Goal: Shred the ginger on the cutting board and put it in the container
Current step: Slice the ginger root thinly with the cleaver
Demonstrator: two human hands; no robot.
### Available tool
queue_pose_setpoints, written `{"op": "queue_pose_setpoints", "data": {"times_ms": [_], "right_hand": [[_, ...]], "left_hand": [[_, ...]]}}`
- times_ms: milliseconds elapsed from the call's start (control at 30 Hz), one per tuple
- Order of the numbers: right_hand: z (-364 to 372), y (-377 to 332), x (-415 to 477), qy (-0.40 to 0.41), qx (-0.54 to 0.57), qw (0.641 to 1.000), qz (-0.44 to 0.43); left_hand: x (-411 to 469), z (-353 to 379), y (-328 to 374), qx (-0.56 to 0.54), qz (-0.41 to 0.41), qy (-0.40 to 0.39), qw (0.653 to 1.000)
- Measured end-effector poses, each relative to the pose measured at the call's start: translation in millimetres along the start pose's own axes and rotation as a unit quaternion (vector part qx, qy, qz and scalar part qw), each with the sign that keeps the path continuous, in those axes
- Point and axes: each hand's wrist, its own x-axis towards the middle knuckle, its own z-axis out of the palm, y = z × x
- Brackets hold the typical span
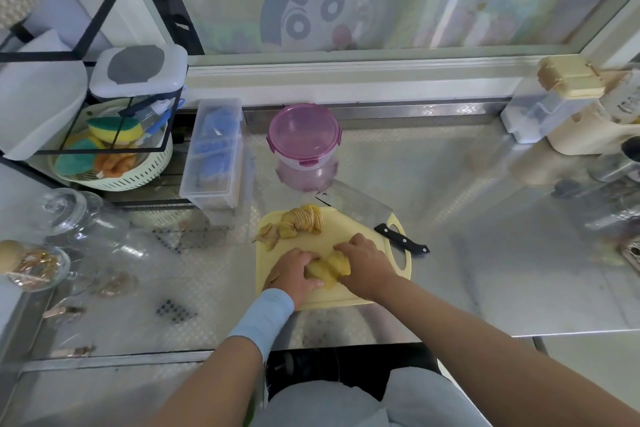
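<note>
ginger (329, 270) between left hand (294, 274), right hand (367, 268)

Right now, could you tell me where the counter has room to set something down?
Bare counter lies right of the cutting board and knife, and right of the pink container. Crowded: glass jars, clear box at left; left hand and right hand grip ginger.

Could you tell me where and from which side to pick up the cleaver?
Grip the cleaver by its black handle, coming from the right with the right hand, now on the ginger: the handle points that way, past the cutting board's edge.
</note>
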Motion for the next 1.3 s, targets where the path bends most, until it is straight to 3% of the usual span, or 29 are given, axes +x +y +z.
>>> {"op": "queue_pose_setpoints", "data": {"times_ms": [133, 433, 1033, 1300], "right_hand": [[3, -1, -2, 0.014, 0.023, 0.999, 0.033], [1, 8, -4, 0.006, 0.046, 0.999, -0.005], [0, 17, -2, 0.008, 0.072, 0.997, -0.028], [-2, 5, 1, 0.017, -0.032, 0.998, -0.059]], "left_hand": [[0, -4, 5, 0.026, 0.024, 0.012, 0.999], [-7, 7, 10, 0.201, 0.080, 0.073, 0.974], [-1, 10, 7, 0.142, 0.086, 0.065, 0.984], [-9, -2, -17, 0.080, 0.087, 0.024, 0.993]]}}
